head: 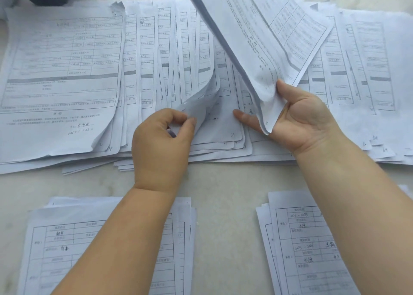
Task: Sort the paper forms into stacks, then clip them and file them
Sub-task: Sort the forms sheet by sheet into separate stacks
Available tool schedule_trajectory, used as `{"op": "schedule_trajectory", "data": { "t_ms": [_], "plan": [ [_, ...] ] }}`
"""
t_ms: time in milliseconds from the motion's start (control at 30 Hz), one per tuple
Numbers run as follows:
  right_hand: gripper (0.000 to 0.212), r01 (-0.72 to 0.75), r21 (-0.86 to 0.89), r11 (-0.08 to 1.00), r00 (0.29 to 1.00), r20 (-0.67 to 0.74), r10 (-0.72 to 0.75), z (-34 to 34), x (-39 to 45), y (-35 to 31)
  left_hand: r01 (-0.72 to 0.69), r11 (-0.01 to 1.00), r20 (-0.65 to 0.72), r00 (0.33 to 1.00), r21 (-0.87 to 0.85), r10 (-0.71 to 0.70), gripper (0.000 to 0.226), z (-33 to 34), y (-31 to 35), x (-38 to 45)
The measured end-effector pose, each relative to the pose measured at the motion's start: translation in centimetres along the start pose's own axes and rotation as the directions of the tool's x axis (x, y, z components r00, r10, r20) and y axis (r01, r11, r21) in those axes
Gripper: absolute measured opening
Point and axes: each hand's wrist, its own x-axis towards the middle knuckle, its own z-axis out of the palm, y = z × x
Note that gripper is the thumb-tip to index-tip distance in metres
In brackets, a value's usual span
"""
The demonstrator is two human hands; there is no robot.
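Overhead, forms (257, 33) in right grip (297, 120).

1. Pale table surface (225, 205) carries all items.
2. Fanned row of printed forms (156, 49) lies across its far side.
3. Near-left stack (55, 239) and near-right stack (308, 245) lie well apart.

light: soft, even | shadows: faint | edges: bowed | print: blurred
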Motion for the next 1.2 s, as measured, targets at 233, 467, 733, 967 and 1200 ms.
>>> {"op": "schedule_trajectory", "data": {
  "t_ms": [233,467,733,967,1200],
  "plan": [
    [0.028,-0.043,-0.002,0.999,0.996,0.075,0.043,0.9,0.5,0.5,-0.009,0.998,-0.038,0.999,-0.054,0.007,0.048,0.2,0.0,0.0],
    [0.032,-0.115,0.008,0.993,0.987,0.117,0.113,1.6,1.0,0.9,-0.029,0.996,-0.107,0.994,-0.083,0.02,0.046,0.1,-0.3,0.6],
    [0.03,-0.1,0.023,0.995,0.983,0.155,0.095,3.4,0.8,0.9,-0.458,0.838,0.14,0.889,0.296,0.436,0.07,0.5,-0.5,-1.0],
    [0.026,0.04,-0.06,0.997,0.999,0.007,-0.039,5.0,-0.2,-0.1,-0.274,0.772,0.088,0.957,0.573,0.275,0.068,-2.3,-2.6,1.2],
    [0.018,0.192,-0.519,0.833,0.89,-0.265,-0.37,2.6,-3.9,-3.5,0.136,0.959,-0.547,0.797,-0.249,-0.256,0.034,-6.5,-2.3,2.7]
  ]
}}
